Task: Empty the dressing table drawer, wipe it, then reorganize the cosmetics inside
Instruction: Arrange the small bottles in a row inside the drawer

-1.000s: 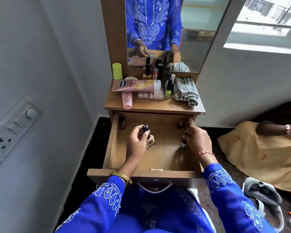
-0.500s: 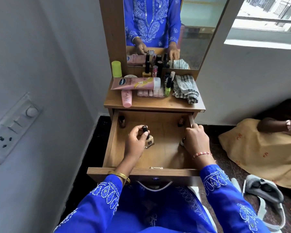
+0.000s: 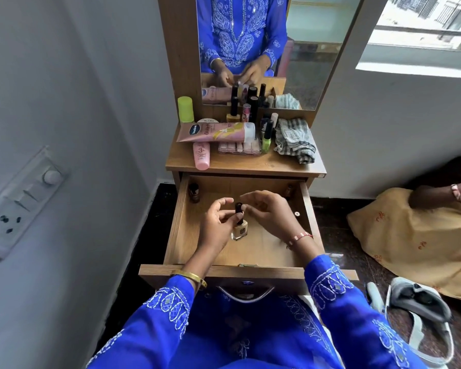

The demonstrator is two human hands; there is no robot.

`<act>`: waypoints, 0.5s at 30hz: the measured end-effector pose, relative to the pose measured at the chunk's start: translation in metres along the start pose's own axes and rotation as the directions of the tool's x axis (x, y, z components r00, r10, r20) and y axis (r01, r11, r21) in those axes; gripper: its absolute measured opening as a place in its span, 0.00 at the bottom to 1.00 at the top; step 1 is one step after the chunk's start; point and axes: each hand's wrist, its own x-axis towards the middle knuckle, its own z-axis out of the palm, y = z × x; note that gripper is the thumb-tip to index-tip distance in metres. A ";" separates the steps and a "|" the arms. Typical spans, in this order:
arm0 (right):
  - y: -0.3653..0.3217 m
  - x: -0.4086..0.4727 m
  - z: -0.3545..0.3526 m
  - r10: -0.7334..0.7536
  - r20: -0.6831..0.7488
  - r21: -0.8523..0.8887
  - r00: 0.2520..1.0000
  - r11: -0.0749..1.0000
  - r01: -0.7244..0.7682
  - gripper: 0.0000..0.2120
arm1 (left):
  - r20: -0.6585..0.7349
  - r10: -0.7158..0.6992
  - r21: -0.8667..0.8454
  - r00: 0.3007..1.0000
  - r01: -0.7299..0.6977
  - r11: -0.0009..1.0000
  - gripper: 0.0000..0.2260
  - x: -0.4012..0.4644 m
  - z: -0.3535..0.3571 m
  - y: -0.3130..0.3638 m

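Observation:
The wooden drawer (image 3: 175,225) of the dressing table stands pulled out in front of me. My left hand (image 3: 215,223) grips a cream nail polish bottle (image 3: 239,229) with a black cap, upright over the drawer's middle. My right hand (image 3: 268,212) hovers just right of the cap, fingers loosely curled, thumb tip beside the cap. Two dark small bottles stand in the back corners, one left (image 3: 194,192) and one right (image 3: 288,191). A small white-topped item (image 3: 297,213) lies by the right wall.
On the tabletop (image 3: 250,166) lie a pink tube (image 3: 216,131), a smaller pink tube (image 3: 202,155), a green bottle (image 3: 185,109), several lipsticks and polishes, and a striped cloth (image 3: 294,139). Another person lies on the floor at right (image 3: 421,227). A headset (image 3: 418,296) lies nearby.
My right hand left the drawer's right wall and came to the middle beside the bottle's cap. The small item it was touching stays by the right wall. My left hand keeps the bottle.

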 end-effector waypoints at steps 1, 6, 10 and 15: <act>-0.001 0.001 0.002 -0.012 0.017 -0.007 1.000 1.000 0.012 0.12 | 0.002 0.003 0.004 1.000 -0.003 1.000 0.13 0.000 0.000 0.000; -0.003 0.005 0.008 -0.007 -0.013 -0.010 1.000 1.000 0.007 0.07 | -0.005 0.031 0.069 1.000 -0.030 0.997 0.15 0.000 -0.001 -0.002; -0.007 0.010 0.010 -0.004 -0.013 -0.006 1.000 1.000 0.004 0.04 | -0.021 0.042 0.074 0.999 -0.040 0.996 0.15 0.000 -0.002 -0.001; -0.005 0.017 0.009 0.033 -0.103 0.177 0.994 0.984 -0.014 0.04 | -0.005 0.007 0.038 1.000 -0.006 0.999 0.21 0.001 -0.004 0.000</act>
